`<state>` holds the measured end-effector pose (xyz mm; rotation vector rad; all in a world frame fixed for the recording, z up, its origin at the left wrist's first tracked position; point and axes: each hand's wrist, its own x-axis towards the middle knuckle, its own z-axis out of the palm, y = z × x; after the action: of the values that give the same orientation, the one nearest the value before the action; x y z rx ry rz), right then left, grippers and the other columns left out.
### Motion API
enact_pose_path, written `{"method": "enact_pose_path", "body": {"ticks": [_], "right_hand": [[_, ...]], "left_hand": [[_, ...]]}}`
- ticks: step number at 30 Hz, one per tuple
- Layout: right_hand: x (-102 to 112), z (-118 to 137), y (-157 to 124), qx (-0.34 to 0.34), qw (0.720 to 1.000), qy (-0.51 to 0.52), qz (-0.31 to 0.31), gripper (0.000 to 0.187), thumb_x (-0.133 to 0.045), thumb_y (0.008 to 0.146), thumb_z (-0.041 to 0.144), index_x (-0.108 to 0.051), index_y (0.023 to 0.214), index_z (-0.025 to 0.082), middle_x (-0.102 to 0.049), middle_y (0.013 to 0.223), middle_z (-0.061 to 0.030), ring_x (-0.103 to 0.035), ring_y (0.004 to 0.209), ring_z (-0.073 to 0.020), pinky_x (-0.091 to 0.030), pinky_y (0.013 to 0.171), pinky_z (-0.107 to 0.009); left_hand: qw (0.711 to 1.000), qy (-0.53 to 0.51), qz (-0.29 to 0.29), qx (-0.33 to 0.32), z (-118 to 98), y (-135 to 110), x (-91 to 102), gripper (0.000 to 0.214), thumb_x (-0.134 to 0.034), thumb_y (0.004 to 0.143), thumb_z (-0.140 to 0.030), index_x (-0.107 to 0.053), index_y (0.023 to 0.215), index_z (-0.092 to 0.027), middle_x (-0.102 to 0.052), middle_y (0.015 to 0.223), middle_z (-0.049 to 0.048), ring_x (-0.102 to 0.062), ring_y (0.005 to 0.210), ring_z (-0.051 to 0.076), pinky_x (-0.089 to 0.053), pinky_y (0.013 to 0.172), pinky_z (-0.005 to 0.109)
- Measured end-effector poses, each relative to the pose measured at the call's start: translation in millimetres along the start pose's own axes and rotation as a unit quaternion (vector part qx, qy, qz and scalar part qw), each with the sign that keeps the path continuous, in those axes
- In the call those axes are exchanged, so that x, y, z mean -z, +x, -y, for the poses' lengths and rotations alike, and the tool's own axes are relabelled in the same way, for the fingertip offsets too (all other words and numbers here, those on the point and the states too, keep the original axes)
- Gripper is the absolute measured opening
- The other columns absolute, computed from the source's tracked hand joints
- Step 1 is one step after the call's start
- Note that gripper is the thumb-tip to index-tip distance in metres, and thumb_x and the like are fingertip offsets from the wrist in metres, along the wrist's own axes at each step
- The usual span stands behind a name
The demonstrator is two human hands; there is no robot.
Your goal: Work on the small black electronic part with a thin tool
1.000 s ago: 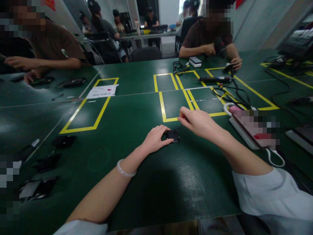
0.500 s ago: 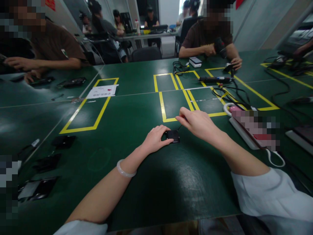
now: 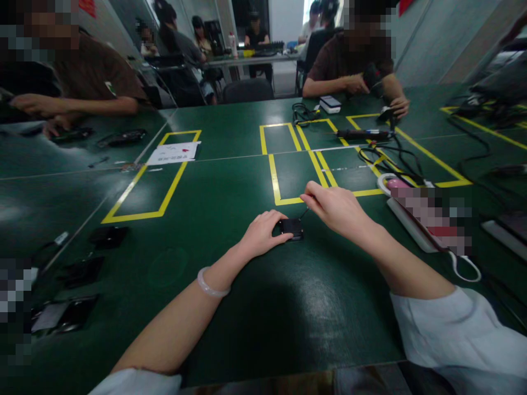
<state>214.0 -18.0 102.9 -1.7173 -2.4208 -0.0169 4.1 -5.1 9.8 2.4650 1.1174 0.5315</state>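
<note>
A small black rectangular device part [image 3: 291,227] lies flat on the green table in front of me. My left hand [image 3: 264,233] grips its left side, thumb along the near edge and fingers at the far edge. Small bright dots like screws show at its corners. Over its far right corner, my right hand [image 3: 334,204] pinches a thin-shafted screwdriver [image 3: 304,212]. The shaft slants down to that corner; its handle is hidden inside my fingers.
Several black parts [image 3: 109,236] lie at the left. Yellow tape frames [image 3: 276,186] mark the green table [image 3: 222,192]. A corded black tool [image 3: 362,134] and a white-edged case [image 3: 411,225] are at right. A co-worker's hand [image 3: 398,107] works across the table.
My right hand has shifted very slightly right and turned a little around the screwdriver. My left hand and the black part stay in place. The whole view has drifted slightly.
</note>
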Motion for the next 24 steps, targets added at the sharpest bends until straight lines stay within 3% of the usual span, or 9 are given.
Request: {"method": "enact_pose_path", "body": {"ticks": [6,12,18,24], "right_hand": [[-0.5,-2.0,-2.1,0.015,0.999,0.021,-0.025,0.024,-0.032,0.097,0.032,-0.051,0.104,0.019,-0.069,0.085,-0.0045,-0.06,0.07,-0.0175,-0.023,0.054,-0.027],[5.1,2.5,-2.3,-0.002,0.999,-0.04,0.009,0.032,-0.031,0.098,0.04,-0.054,0.1,0.019,-0.069,0.079,-0.006,-0.062,0.07,-0.0201,-0.021,0.054,-0.028],[4.8,4.4,-2.7,0.02,1.0,-0.018,-0.004,0.026,-0.031,0.098,0.031,-0.052,0.106,0.018,-0.07,0.084,-0.0044,-0.063,0.072,-0.0191,-0.023,0.054,-0.028],[5.6,4.9,-2.2,0.018,0.999,-0.045,0.005,0.033,-0.031,0.098,0.04,-0.056,0.098,0.019,-0.07,0.077,-0.0046,-0.064,0.07,-0.0204,-0.021,0.054,-0.029]], "left_hand": [[1.0,0.001,0.001,0.001,1.9,0.8,-1.0,0.034,-0.059,0.087,-0.049,-0.056,0.106,-0.021,-0.061,0.103,0.0053,-0.057,0.096,0.024,-0.045,0.084,0.037],[1.0,0.0,-0.002,-0.001,3.3,1.4,-1.4,0.034,-0.058,0.087,-0.049,-0.056,0.107,-0.021,-0.06,0.103,0.0052,-0.056,0.095,0.024,-0.045,0.084,0.037],[1.0,-0.002,0.002,0.003,1.7,1.9,1.1,0.034,-0.058,0.087,-0.048,-0.056,0.107,-0.021,-0.061,0.104,0.0055,-0.057,0.096,0.024,-0.045,0.084,0.037],[1.0,0.0,0.003,0.001,3.1,1.3,0.2,0.033,-0.058,0.087,-0.048,-0.056,0.107,-0.021,-0.06,0.103,0.0052,-0.057,0.096,0.024,-0.045,0.084,0.037]]}}
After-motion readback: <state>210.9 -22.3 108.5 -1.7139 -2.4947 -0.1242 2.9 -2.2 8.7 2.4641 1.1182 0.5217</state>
